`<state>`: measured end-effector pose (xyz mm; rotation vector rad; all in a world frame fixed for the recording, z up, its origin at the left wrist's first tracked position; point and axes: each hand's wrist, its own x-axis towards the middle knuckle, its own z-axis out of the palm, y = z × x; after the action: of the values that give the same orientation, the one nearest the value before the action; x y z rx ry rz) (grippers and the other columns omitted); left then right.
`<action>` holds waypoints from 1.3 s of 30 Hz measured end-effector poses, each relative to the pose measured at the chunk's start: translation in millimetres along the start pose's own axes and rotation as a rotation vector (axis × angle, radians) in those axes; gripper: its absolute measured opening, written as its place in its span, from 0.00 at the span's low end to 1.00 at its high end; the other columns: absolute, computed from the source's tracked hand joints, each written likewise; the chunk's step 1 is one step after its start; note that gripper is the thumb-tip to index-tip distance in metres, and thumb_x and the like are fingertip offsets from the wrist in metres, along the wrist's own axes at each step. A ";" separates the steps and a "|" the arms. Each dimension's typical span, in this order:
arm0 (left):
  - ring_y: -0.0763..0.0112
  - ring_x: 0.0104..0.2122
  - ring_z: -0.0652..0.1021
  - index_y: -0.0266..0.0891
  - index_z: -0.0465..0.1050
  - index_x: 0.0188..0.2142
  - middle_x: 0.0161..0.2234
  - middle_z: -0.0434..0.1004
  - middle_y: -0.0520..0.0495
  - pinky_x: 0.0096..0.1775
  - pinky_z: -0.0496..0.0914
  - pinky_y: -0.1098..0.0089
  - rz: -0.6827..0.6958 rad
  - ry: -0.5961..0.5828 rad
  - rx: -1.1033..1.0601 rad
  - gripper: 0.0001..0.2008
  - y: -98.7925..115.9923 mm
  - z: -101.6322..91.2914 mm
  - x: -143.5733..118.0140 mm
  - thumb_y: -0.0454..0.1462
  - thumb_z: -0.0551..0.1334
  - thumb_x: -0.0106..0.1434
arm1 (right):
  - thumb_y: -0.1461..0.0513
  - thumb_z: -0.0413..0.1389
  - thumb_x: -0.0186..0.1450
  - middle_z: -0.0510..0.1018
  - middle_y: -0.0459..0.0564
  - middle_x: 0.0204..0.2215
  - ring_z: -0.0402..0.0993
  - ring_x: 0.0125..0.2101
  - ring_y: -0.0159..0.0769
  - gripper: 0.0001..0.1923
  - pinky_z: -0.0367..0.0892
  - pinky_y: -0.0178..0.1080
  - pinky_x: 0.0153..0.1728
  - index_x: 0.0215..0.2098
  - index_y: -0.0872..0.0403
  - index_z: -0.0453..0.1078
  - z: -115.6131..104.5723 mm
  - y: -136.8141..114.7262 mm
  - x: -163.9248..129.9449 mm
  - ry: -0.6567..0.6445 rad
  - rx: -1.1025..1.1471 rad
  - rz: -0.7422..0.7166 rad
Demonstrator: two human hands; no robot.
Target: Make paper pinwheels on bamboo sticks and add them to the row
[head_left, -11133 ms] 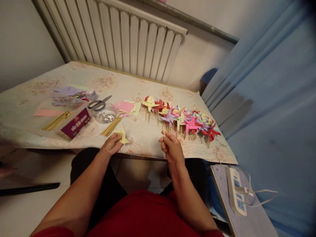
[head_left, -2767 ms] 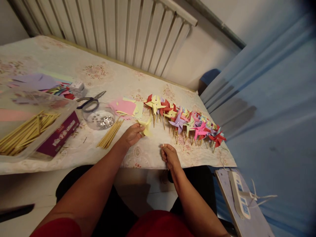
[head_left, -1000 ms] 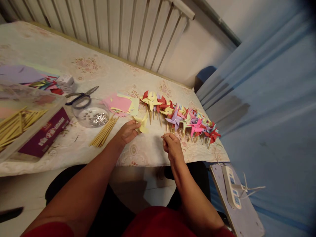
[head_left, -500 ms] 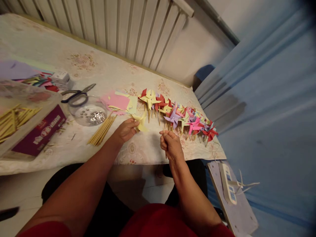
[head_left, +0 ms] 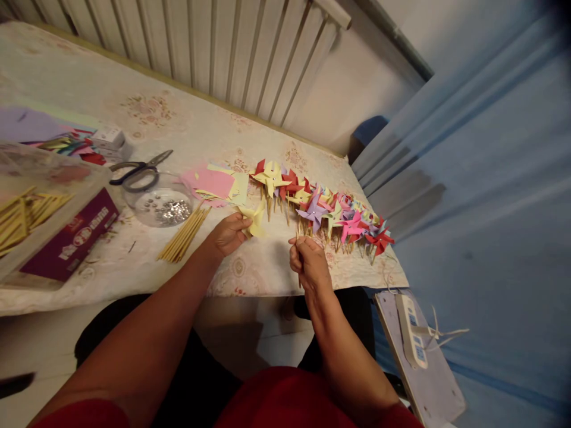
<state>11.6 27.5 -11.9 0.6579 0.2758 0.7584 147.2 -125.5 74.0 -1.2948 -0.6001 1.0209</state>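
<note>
Paper (head_left: 257, 222) between left fingertips (head_left: 245, 223); stick (head_left: 300, 283) in right hand (head_left: 311, 261).

Purple label (head_left: 72, 239) txt illeg.

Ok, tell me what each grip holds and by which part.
Left grip: a yellow paper pinwheel head, pinched by its left side. Right grip: a wooden stick, held between its ends.

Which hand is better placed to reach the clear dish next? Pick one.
Probably the left hand: it is nearer the clear dish, though pinching a yellow paper pinwheel. The right hand is farther off, gripping a wooden stick.
</note>
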 end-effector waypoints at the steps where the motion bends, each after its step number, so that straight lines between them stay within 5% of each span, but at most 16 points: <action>1: 0.69 0.32 0.79 0.34 0.75 0.39 0.34 0.80 0.44 0.39 0.72 0.69 0.000 0.003 0.001 0.13 0.1 0.2 -0.1 0.34 0.68 0.53 | 0.56 0.60 0.54 0.65 0.37 0.13 0.45 0.10 0.20 0.12 0.37 0.29 0.13 0.30 0.55 0.67 0.0 0.1 0.0 -0.001 0.004 0.000; 39: 0.68 0.34 0.80 0.32 0.75 0.41 0.37 0.81 0.41 0.40 0.73 0.70 -0.018 0.027 -0.002 0.15 2.3 2.6 -1.6 0.33 0.68 0.52 | 0.54 0.58 0.56 0.63 0.37 0.11 0.44 0.10 0.21 0.11 0.37 0.30 0.13 0.28 0.54 0.67 -6.1 9.7 2.5 0.018 -0.024 -0.010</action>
<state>10.5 26.4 -8.4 0.6431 0.3055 0.7503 150.8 -126.8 62.9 -1.3197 -0.6054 0.9957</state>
